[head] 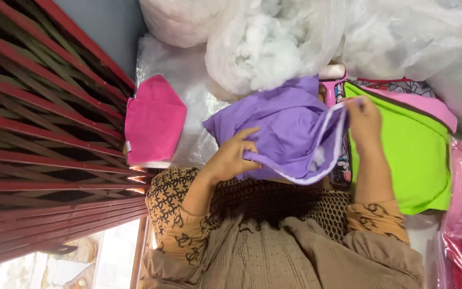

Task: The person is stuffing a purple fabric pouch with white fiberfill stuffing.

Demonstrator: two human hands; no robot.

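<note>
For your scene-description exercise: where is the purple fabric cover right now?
In the head view, the purple fabric cover sits centre frame, held between both hands, below the bag of white stuffing and left of the green fabric.

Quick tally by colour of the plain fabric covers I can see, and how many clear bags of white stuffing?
Purple cover, held by left hand and right hand: 1
Magenta cover: 1
Green cover: 1
Light pink cover: 1
Clear bag of white stuffing: 1 sure; others unclear
Total: 5

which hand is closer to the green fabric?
Right. The right hand pinches the purple cover's edge directly beside the green fabric; the left hand grips the cover's far side, well away.
</note>
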